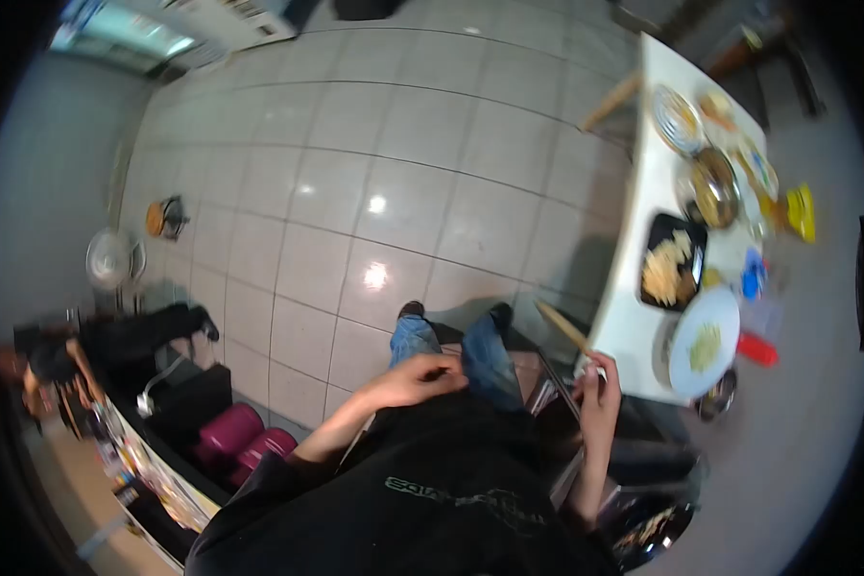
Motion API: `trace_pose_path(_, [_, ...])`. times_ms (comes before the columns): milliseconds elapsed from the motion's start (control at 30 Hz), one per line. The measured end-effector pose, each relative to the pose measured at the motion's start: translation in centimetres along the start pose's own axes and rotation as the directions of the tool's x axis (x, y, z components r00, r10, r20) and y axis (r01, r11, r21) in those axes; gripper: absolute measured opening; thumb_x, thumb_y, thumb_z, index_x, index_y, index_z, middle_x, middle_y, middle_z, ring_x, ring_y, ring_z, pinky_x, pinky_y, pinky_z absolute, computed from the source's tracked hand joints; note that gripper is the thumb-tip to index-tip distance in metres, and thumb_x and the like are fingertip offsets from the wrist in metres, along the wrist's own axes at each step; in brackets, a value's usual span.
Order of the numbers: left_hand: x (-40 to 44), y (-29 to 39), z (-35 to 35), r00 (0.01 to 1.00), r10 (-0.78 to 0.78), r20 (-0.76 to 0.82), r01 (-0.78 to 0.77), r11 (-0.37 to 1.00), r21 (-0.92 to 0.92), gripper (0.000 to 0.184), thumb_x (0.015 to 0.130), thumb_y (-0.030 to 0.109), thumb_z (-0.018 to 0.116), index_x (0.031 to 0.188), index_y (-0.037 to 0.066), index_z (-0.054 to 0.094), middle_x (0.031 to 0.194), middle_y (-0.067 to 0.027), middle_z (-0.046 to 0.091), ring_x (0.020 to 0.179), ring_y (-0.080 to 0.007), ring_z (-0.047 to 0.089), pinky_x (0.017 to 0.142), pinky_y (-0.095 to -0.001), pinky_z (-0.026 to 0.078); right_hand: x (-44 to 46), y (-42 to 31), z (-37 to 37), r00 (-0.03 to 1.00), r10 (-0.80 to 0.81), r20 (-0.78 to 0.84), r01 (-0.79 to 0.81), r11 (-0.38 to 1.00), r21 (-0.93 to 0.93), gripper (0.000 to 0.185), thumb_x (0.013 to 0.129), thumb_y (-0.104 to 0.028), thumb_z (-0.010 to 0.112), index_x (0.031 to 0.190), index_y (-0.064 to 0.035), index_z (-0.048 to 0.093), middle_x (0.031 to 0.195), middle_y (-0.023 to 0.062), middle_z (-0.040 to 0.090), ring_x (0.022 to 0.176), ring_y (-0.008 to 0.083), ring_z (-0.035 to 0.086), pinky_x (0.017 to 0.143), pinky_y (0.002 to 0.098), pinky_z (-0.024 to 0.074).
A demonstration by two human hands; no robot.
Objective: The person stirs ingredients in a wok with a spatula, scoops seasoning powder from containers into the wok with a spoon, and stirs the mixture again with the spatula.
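My left hand (418,381) is in front of my dark top, its fingers curled in, with nothing visible in them. To the right, my right hand (597,384) is closed around the lower end of a wooden utensil (562,324), which points up and left over the floor beside the white table (619,322). Near this hand on the table is a large white plate (730,322) with pale green shredded food (706,348). Beyond it lies a black tray (655,286) with pale yellow food pieces (662,272).
Farther along the table are a metal bowl (716,188), a striped plate (677,120) and a yellow object (800,213). A pan (655,538) is at lower right. At left, a person (134,348) stands by a cluttered counter and maroon containers (232,429). Tiled floor (394,173) lies ahead.
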State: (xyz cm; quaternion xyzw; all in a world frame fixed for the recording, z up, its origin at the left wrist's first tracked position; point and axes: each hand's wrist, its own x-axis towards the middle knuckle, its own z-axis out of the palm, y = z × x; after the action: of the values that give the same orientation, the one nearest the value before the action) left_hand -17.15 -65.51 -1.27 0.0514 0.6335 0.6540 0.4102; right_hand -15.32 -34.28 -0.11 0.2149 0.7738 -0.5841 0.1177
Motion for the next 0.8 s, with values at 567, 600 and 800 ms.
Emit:
trace_pose_path(567, [26.5, 17.8, 8.2, 0.991, -0.058, 0.121, -0.007, 0.876, 0.482, 0.009, 0.094, 0.011, 0.057, 0.091, 0.003, 0.058, 0.077, 0.0043, 0.052, 0.071, -0.0033, 0.046, 0.066, -0.0218, 0.04, 2.2, 0.1, -16.7, 0.867, -0.014, -0.499, 0.11, 0.98, 0.164, 0.025, 0.101, -0.019, 0.046, 0.094, 0.0007, 0.06, 0.066, 0.0021, 0.053, 0.061, 0.0082, 0.049, 0.059, 0.0233, 0.0394])
trace_pose_path(600, [28.9, 18.0, 7.8, 0.991, -0.037, 0.126, -0.032, 0.861, 0.507, 0.006, 0.093, 0.008, 0.056, 0.093, 0.003, 0.06, 0.077, 0.0035, 0.053, 0.071, -0.0042, 0.047, 0.065, -0.0224, 0.04, 2.7, 0.5, -16.8, 0.816, -0.068, -0.574, 0.216, 0.957, 0.193, 0.029, 0.101, -0.017, 0.045, 0.086, 0.0015, 0.06, 0.059, 0.0023, 0.051, 0.058, 0.0088, 0.049, 0.059, 0.0249, 0.0402])
trace_pose_path(800, [39.7, 27.4, 10.3, 0.728, -0.125, 0.674, -0.306, 0.821, 0.482, 0.012, 0.093, 0.013, 0.062, 0.1, 0.003, 0.061, 0.093, 0.0005, 0.059, 0.082, -0.0066, 0.052, 0.073, -0.0222, 0.043, 6.2, -1.2, -17.3, 0.671, 0.145, -0.727, 0.064, 0.966, 0.251, 0.02, 0.1, -0.014, 0.046, 0.1, 0.0007, 0.06, 0.07, 0.006, 0.058, 0.066, 0.0111, 0.056, 0.063, 0.027, 0.0453])
